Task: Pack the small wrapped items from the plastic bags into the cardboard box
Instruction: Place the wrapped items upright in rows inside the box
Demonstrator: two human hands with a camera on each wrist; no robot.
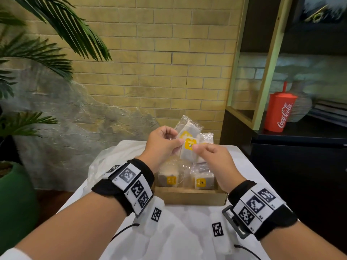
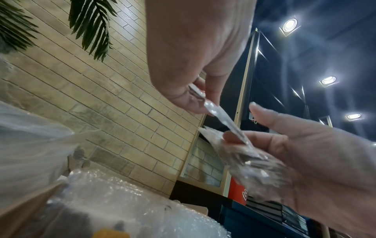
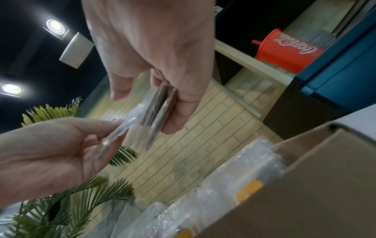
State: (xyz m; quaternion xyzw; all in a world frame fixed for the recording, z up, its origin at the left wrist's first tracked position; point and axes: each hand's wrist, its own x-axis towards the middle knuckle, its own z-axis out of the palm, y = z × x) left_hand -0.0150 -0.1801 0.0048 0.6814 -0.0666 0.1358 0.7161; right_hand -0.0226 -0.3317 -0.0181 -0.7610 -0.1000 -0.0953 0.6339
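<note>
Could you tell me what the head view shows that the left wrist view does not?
Only the head view shows both wristbands, the white table and the whole cardboard box. Only the left wrist view shows the ceiling lights. Both show the left hand and right hand pinching clear-wrapped packets, and the red cup.

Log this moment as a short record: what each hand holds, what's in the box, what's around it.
left hand: pinches a clear-wrapped packet with a yellow label
right hand: pinches another wrapped packet, held against the first above the box
cardboard box: open, on the white table; at least two yellow-labelled packets inside, over bubble wrap
plastic bag: left of the box, crumpled
red cup: on the dark shelf at right, apart from the task
</note>
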